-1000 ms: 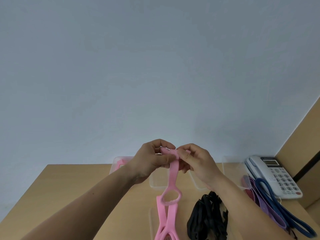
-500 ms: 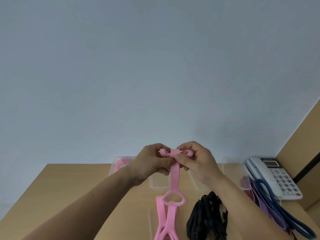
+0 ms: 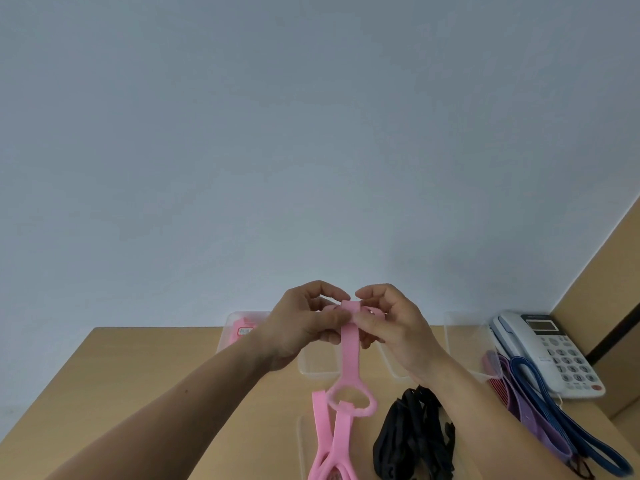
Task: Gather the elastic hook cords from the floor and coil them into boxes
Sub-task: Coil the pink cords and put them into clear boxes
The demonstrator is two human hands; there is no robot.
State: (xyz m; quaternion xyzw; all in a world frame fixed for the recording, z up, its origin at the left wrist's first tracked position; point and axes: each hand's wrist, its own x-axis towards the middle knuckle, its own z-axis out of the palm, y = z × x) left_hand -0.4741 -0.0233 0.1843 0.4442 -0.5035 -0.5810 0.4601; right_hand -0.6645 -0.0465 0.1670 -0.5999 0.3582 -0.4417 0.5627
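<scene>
Pinching the folded upper end of a pink elastic cord (image 3: 349,348) between thumbs and fingertips, a person's left hand (image 3: 304,323) and right hand (image 3: 391,327) meet above a wooden desk (image 3: 138,375), the fingers of both curled round the strap. From the hands the cord hangs straight down toward six o'clock to a ring-shaped loop (image 3: 351,400), where two more pink lengths join it and run off the bottom edge of the view. At four o'clock from the loop, a heap of black cords (image 3: 415,434) lies on the desk. Farther toward three o'clock, a purple band (image 3: 533,410) and a blue band (image 3: 561,417) lie side by side, just beside a white desk telephone (image 3: 550,351). At nine o'clock from the hands, a clear plastic box (image 3: 242,327) holds something pink, partly hidden by the left wrist. A second clear box (image 3: 317,365) sits on the desk directly beyond the hands.
</scene>
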